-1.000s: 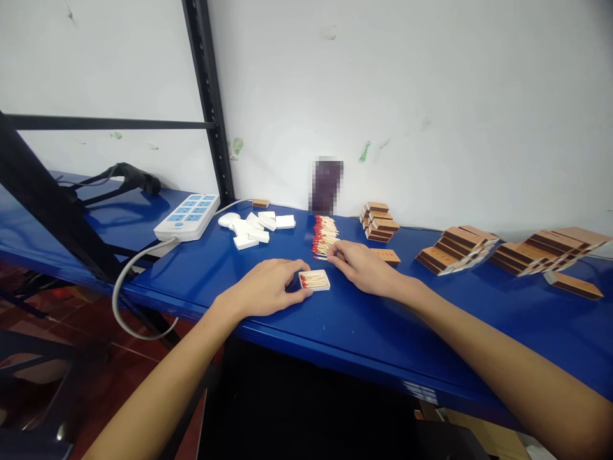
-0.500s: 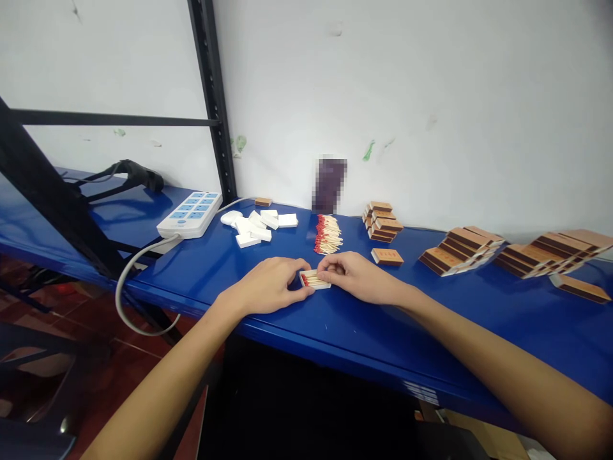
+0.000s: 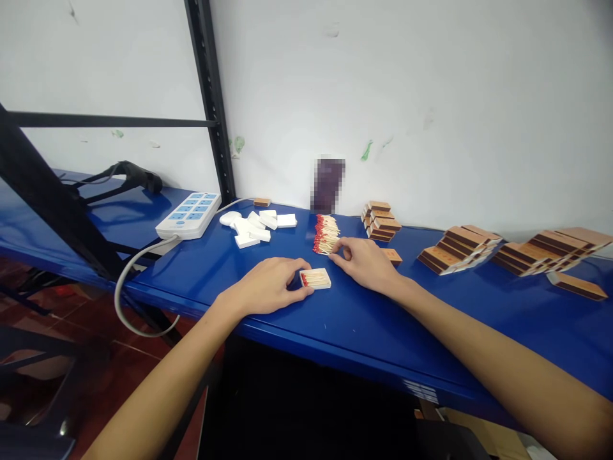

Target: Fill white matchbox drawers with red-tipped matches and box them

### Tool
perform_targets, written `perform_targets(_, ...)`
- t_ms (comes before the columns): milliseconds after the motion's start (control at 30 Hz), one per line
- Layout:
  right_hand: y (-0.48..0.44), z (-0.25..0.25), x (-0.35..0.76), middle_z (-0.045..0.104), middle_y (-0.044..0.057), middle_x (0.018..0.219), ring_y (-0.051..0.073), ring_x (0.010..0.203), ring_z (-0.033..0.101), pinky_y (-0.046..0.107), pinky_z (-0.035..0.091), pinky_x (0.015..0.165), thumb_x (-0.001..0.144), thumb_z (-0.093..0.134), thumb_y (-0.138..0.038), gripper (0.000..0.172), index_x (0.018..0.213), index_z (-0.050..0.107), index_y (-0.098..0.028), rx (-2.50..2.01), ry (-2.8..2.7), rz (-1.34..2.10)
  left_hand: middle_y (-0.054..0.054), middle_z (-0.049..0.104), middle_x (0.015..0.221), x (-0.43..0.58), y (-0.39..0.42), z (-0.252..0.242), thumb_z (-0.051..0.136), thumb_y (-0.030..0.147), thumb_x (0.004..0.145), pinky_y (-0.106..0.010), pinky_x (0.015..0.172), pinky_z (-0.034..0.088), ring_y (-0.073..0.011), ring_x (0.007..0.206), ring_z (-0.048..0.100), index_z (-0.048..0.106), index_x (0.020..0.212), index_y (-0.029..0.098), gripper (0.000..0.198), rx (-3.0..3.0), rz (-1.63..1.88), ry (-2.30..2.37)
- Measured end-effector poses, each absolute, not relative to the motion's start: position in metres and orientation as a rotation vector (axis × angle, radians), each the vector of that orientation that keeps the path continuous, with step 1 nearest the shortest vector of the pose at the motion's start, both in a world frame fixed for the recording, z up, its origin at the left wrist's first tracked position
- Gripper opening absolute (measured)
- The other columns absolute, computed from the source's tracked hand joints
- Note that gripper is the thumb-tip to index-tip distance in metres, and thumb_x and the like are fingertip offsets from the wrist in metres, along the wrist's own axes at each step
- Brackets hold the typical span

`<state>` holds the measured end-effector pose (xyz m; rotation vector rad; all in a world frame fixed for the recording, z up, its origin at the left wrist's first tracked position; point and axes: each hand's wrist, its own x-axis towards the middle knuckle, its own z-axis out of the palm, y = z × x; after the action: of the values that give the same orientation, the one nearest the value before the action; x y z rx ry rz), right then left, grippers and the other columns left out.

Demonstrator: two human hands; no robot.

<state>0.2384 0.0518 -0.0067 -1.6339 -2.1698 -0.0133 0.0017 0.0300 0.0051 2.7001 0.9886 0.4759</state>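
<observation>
At left of the frame, a white plastic power strip with pale blue socket panels lies on the glossy blue tabletop. Right of it, left of centre, smooth white rectangular trays are heaped at odd angles. The left hand, just left of centre, grasps the left end of a shallow white matchbox tray between thumb and fingers. That tray sits at the centre of the frame, between the two hands — open side up, with pale, red-tipped matchsticks laid lengthwise inside. Above it, a ridged bank of loose matches has its red heads mostly to the left. The right hand, right of centre, is apart from the tray, thumb and forefinger close together at the bank's lower right edge — whether they pinch a match I cannot tell. An orange-brown matchbox shows partly behind that hand. Farther right stand staggered stacks of matchboxes with tan tops and dark brown sides; their printing is too small to read.
</observation>
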Motion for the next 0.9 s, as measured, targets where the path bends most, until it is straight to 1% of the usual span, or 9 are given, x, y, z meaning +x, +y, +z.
perform_targets(133,0.052,-0.007,0.237,0.063,0.002,0.073,0.016,0.065,0.054,0.027,0.028,0.054,0.091,0.047,-0.033,0.019,0.083,0.059,-0.021,-1.638,-2.24,0.026,-0.001,0.06,0.081,0.001,0.03,0.005,0.054,0.042,0.09,-0.027,0.064,0.039,-0.0187,0.073,0.058,0.059,0.115,0.02,0.033,2.701,0.478,0.988)
perform_targets(267,0.051,-0.006,0.239,0.066,0.006,0.086,0.018,0.073,0.058,0.027,0.032,0.058,0.096,0.04,-0.031,0.021,0.088,0.055,-0.02,-1.635,-2.358,0.005,-0.001,0.061,0.081,0.001,0.03,0.005,0.054,0.042,0.09,-0.027,0.064,0.039,-0.019,0.074,0.058,0.059,0.114,0.021,0.032,2.7,0.481,0.991)
perform_targets(333,0.049,-0.003,0.24,0.066,0.007,0.089,0.019,0.075,0.058,0.028,0.033,0.06,0.097,0.036,-0.031,0.021,0.091,0.054,-0.019,-1.65,-2.424,-0.027,-0.001,0.061,0.081,0.002,0.03,0.005,0.054,0.042,0.09,-0.027,0.064,0.039,-0.019,0.074,0.059,0.059,0.114,0.021,0.032,2.696,0.479,0.992)
perform_targets(400,0.046,0.002,0.241,0.066,0.008,0.087,0.019,0.074,0.059,0.028,0.032,0.058,0.096,0.036,-0.029,0.02,0.092,0.053,-0.019,-1.698,-2.494,-0.039,-0.001,0.061,0.08,0.002,0.029,0.005,0.054,0.042,0.09,-0.027,0.064,0.039,-0.0191,0.074,0.059,0.059,0.114,0.021,0.032,2.694,0.478,0.993)
perform_targets(533,0.041,0.009,0.243,0.064,0.006,0.082,0.019,0.069,0.056,0.027,0.03,0.055,0.093,0.04,-0.027,0.015,0.087,0.051,-0.021,-1.748,-2.614,-0.049,-0.001,0.061,0.08,0.002,0.03,0.005,0.054,0.042,0.09,-0.028,0.065,0.04,-0.0192,0.074,0.059,0.059,0.115,0.021,0.033,2.698,0.478,0.994)
perform_targets(633,0.038,0.013,0.243,0.063,0.005,0.082,0.019,0.069,0.055,0.028,0.03,0.056,0.093,0.038,-0.027,0.014,0.087,0.049,-0.021,-1.632,-2.626,-0.009,-0.001,0.061,0.08,0.002,0.03,0.005,0.053,0.044,0.09,-0.028,0.067,0.041,-0.0193,0.073,0.059,0.059,0.116,0.02,0.035,2.704,0.479,0.996)
perform_targets(733,0.031,0.016,0.239,0.062,0.004,0.079,0.017,0.066,0.052,0.027,0.03,0.056,0.095,0.037,-0.029,0.015,0.087,0.048,-0.022,-1.49,-2.588,0.093,-0.002,0.06,0.079,0.002,0.03,0.006,0.051,0.044,0.091,-0.028,0.068,0.041,-0.0194,0.073,0.059,0.059,0.116,0.019,0.036,2.709,0.478,0.984)
perform_targets(900,0.017,0.019,0.229,0.059,0.001,0.072,0.015,0.061,0.048,0.027,0.03,0.056,0.094,0.04,-0.03,0.016,0.086,0.051,-0.022,-1.273,-2.627,0.23,-0.002,0.061,0.079,0.001,0.03,0.005,0.052,0.044,0.09,-0.028,0.066,0.041,-0.0194,0.072,0.058,0.058,0.117,0.019,0.037,2.703,0.492,0.97)
